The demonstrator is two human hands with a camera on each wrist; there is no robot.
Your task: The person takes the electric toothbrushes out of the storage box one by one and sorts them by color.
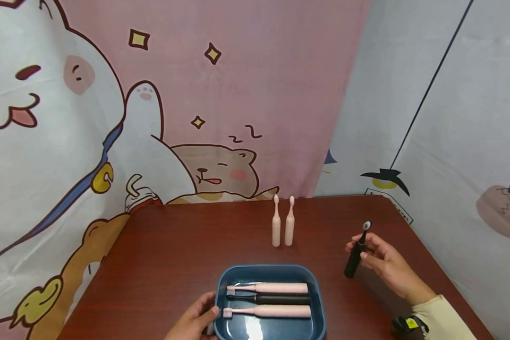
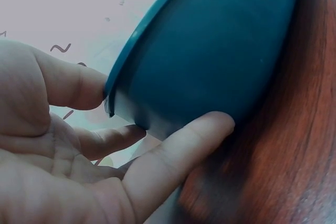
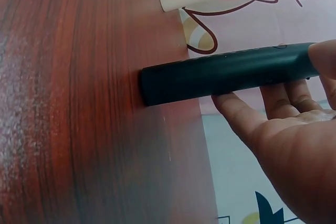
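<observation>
My right hand (image 1: 393, 269) holds a black electric toothbrush (image 1: 354, 259) between thumb and fingers, brush head up and slightly tilted. In the right wrist view its lower end is in front of the tabletop; I cannot tell whether it touches. At the left side of a blue tray (image 1: 318, 302), my left hand (image 1: 197, 315) grips the rim and wall, seen closer in the left wrist view. Inside the tray lie a pink toothbrush (image 1: 282, 287), a black one (image 1: 282, 299) and another pink one (image 1: 282, 310), heads to the left.
Two pink electric toothbrushes, a left one (image 1: 276, 231) and a right one (image 1: 289, 231), stand upright behind the tray on the brown table (image 1: 174, 255). A cartoon-printed cloth (image 1: 280, 94) hangs along the back and sides.
</observation>
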